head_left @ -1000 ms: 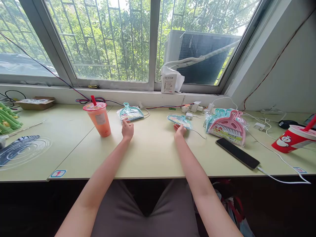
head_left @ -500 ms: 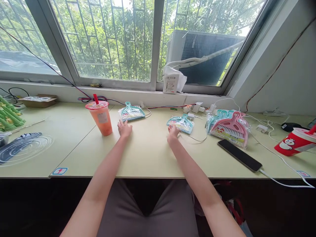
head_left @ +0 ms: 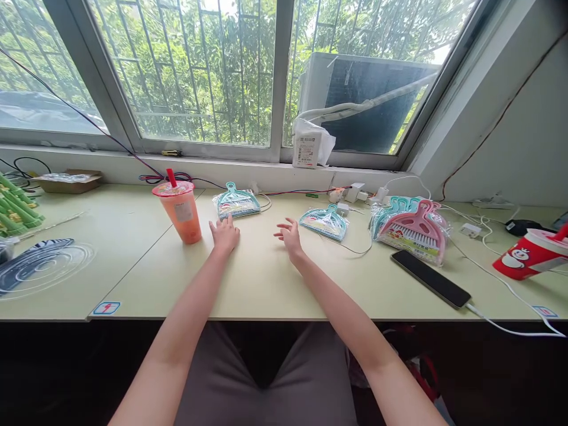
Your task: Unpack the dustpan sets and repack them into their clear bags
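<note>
My left hand (head_left: 225, 235) rests on the table just in front of a teal mini dustpan and brush set (head_left: 238, 202) in clear wrapping, its fingers spread and holding nothing. My right hand (head_left: 290, 238) hovers over or lies on the table with fingers apart, also holding nothing. To its right lies a second wrapped teal dustpan and brush set (head_left: 325, 222), apart from the hand. Farther right, a pink dustpan and brush set (head_left: 416, 229) leans against several teal ones (head_left: 396, 207), all wrapped in clear plastic.
An orange drink cup (head_left: 181, 214) with a red straw stands left of my left hand. A black phone (head_left: 429, 278) on a white cable lies at right, near a tilted red cup (head_left: 528, 255). Plugs (head_left: 355, 193) and wires run along the back. A cardboard box (head_left: 68, 181) sits far left.
My right hand has come away from the right teal dustpan and brush set, moving left with its fingers spread. My left hand has hardly moved.
</note>
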Demonstrator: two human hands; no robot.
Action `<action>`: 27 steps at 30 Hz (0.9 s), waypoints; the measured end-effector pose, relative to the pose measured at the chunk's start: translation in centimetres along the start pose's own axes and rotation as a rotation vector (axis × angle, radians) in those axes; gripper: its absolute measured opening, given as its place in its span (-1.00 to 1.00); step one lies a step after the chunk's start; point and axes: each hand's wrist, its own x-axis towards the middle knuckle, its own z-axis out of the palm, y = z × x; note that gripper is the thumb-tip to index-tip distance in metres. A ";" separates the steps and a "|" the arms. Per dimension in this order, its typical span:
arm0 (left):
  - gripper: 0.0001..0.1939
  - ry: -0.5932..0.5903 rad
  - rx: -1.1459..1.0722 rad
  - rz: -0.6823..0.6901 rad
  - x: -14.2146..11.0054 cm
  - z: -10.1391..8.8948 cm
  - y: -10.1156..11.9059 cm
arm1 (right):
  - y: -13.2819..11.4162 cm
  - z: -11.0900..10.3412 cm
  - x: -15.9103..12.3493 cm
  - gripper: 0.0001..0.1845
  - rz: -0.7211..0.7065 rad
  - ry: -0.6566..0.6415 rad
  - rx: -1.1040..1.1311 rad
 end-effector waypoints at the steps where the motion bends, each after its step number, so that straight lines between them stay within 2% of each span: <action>1: -0.32 0.017 -0.017 -0.014 0.0 0.0 0.0 | 0.1 -0.1 0.1 -0.52 0.003 -0.012 -0.002; 6: -0.33 0.089 -0.142 -0.110 0.7 0.4 -0.7 | 0.2 -0.3 0.2 -0.55 0.021 -0.028 -0.004; 10: -0.34 0.008 -0.266 -0.154 1.9 0.5 -2.0 | 0.2 -0.3 0.3 -0.57 0.046 -0.032 -0.011; 12: -0.37 0.007 -0.303 -0.153 2.3 0.4 -2.5 | 0.0 -0.2 0.3 -0.58 0.060 -0.033 -0.017; 22: -0.48 0.154 -0.433 -0.199 1.8 0.0 -2.2 | -0.3 -0.1 -0.1 -0.61 0.079 -0.115 -0.059; 27: -0.55 0.200 -0.538 -0.289 1.8 -0.4 -2.1 | -0.1 -0.1 0.0 -0.63 0.065 -0.152 -0.054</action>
